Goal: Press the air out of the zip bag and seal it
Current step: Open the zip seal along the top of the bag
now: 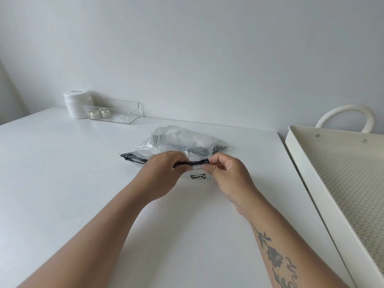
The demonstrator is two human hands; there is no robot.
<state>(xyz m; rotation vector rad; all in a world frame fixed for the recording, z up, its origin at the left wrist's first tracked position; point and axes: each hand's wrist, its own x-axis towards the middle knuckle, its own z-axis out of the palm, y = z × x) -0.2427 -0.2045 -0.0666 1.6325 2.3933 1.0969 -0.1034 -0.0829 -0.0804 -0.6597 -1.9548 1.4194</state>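
While the zip bag (178, 140) is lying near the middle of the white counter (62, 173), a person is standing over it and working along its near edge. The bag is clear, thin plastic with a dark closure strip (193, 163) running across the side closest to the person, and something soft with black and white stripes is showing inside. It is still looking puffed and crumpled, so air is probably remaining in it.

The left hand (166, 171) is closing narrowly on the strip, pinching it between thumb and fingers. The right hand (224, 169) is doing the same just beside it, fingertips nipped tight on the strip's right part.

The bag is looking very light, limp and slippery, likely to slide or crinkle under pressure. The strip is the stiffest part and the sensible place to be gripping; the soft body is better flattened with an open palm.

A white jar (75, 104) and a clear tray (124, 113) are sitting well apart at the back.
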